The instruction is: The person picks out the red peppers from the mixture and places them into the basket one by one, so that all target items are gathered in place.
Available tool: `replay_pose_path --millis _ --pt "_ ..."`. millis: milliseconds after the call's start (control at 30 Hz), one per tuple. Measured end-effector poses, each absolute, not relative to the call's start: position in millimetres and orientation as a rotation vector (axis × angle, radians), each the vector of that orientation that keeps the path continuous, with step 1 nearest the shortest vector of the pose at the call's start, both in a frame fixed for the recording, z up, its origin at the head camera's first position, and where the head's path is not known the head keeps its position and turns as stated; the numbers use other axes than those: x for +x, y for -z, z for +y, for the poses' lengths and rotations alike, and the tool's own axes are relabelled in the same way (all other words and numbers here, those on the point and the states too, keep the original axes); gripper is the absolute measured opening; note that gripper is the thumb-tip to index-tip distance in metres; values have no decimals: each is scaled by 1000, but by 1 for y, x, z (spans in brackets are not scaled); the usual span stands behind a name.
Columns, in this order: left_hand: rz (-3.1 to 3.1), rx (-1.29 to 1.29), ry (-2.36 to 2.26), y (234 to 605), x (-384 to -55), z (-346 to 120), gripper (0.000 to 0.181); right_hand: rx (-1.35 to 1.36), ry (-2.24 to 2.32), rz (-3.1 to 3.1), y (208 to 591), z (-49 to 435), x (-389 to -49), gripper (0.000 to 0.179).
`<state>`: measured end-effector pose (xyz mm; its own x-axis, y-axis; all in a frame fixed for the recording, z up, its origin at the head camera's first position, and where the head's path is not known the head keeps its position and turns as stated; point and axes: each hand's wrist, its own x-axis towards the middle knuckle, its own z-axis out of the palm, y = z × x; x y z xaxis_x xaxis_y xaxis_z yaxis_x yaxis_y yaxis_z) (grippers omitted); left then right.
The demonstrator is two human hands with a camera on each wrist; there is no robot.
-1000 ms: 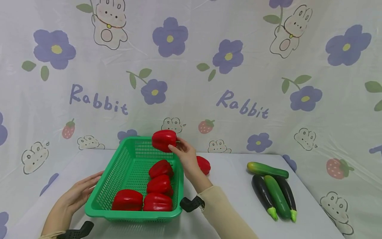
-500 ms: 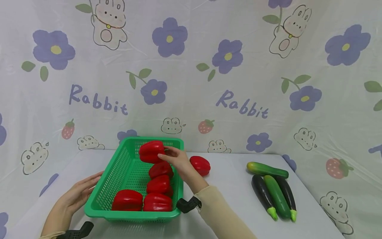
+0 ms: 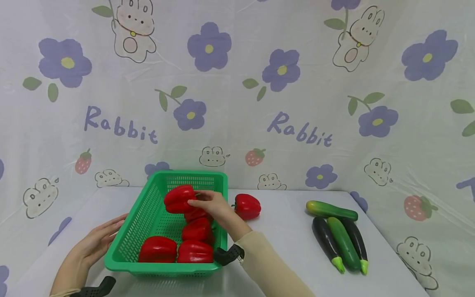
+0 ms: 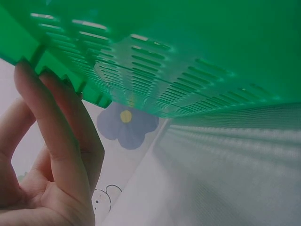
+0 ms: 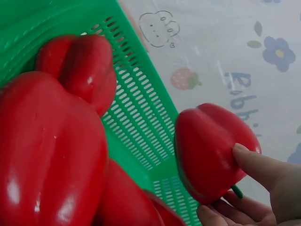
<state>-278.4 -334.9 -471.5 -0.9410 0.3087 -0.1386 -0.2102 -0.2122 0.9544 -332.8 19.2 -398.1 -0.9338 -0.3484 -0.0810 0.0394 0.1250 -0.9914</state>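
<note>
My right hand (image 3: 217, 205) pinches a red bell pepper (image 3: 179, 199) near its green stem, above the green basket (image 3: 163, 268). In the right wrist view the thumb lies on one side of the held bell pepper (image 5: 211, 146) and the fingers curl beneath by the stem. Several red bell peppers lie inside, along the right side and front: one is a front-left pepper (image 3: 158, 249), and one beneath the held pepper is partly hidden. My left hand (image 3: 94, 241) is at the basket's left side, fingers loosely bent. In the left wrist view its fingertips touch the green rim (image 4: 47, 61).
Another red bell pepper (image 3: 248, 206) lies on the white table (image 3: 278, 247) just right of the basket. Farther right are a cucumber-like green vegetable (image 3: 331, 210), a second green one (image 3: 344, 244) and two eggplants (image 3: 326, 243). A patterned curtain (image 3: 237, 82) hangs behind.
My right hand has carried the bell pepper left and down, from the basket's back right rim to over its inside. The pepper on the table shows more fully. My left hand has stayed put.
</note>
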Motion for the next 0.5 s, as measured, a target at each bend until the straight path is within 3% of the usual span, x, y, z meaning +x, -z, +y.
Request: replay_pose_path --millis 500 --pt "1735 104 -2203 472 -279 -335 34 -348 1718 2194 406 6 -333 50"
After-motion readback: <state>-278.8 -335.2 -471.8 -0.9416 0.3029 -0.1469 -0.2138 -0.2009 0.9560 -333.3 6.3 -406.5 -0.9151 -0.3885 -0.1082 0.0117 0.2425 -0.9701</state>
